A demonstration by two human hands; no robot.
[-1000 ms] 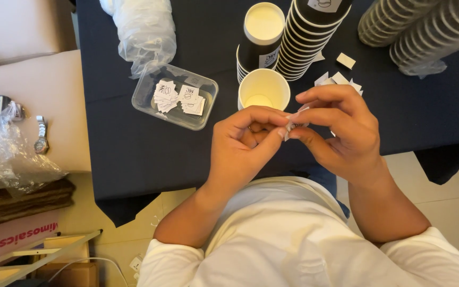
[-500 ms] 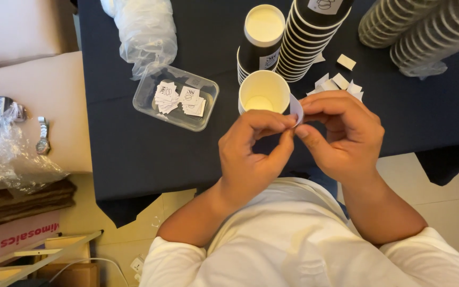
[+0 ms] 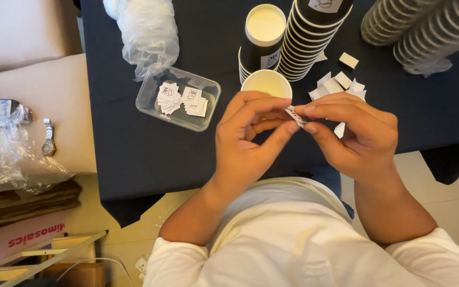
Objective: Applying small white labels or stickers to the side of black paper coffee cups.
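On the dark table (image 3: 134, 154) a clear plastic tray (image 3: 179, 98) of small printed stickers lies left of the hands, with stacked black paper cups (image 3: 312, 37) and scattered white backing scraps (image 3: 341, 82) behind. An open cup (image 3: 266, 84) stands just beyond the fingers, partly hidden by them. Left hand (image 3: 245, 143) and right hand (image 3: 351, 133) both pinch a small sticker (image 3: 296, 115) between fingertips; it seems white with dark print, mostly covered.
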